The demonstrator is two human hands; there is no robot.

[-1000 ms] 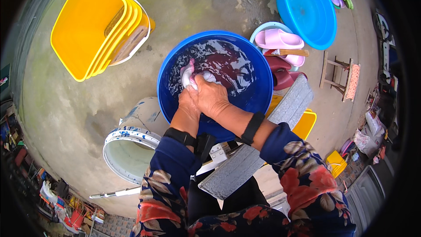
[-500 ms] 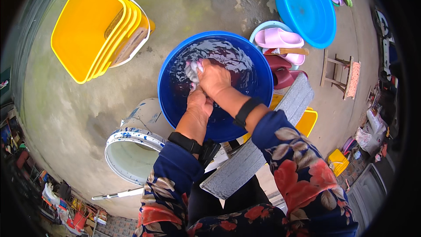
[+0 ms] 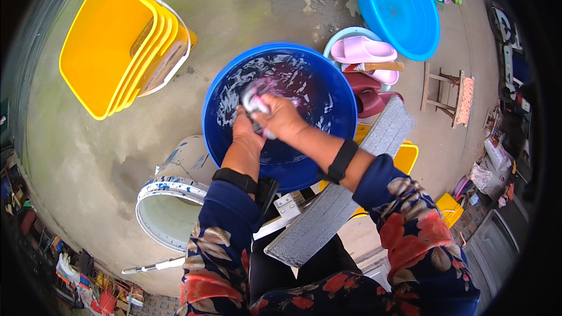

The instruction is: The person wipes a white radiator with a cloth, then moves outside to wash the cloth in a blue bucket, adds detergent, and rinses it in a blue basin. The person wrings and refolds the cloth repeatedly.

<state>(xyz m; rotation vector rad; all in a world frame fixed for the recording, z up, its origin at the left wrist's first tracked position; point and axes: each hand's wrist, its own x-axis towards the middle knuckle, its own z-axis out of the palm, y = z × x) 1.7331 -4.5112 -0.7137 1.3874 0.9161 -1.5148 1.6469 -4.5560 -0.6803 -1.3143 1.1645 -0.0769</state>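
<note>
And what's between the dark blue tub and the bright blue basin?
In the head view, a pale basin lies there, bearing pink slippers and a wooden-handled brush.

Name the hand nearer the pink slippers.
Right. In the picture, the right hand is left of and below the pink slippers; the left hand is farther left.

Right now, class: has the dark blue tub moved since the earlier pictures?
No: judged against the pink slippers, the dark blue tub keeps its place; only the view has shifted.

Clad in a navy top [image 3: 231,205], printed with red flowers [image 3: 208,284] and beige leaves [image 3: 213,244]; fitted with black wrist straps [image 3: 341,162] and black trousers [image 3: 271,268].
</note>
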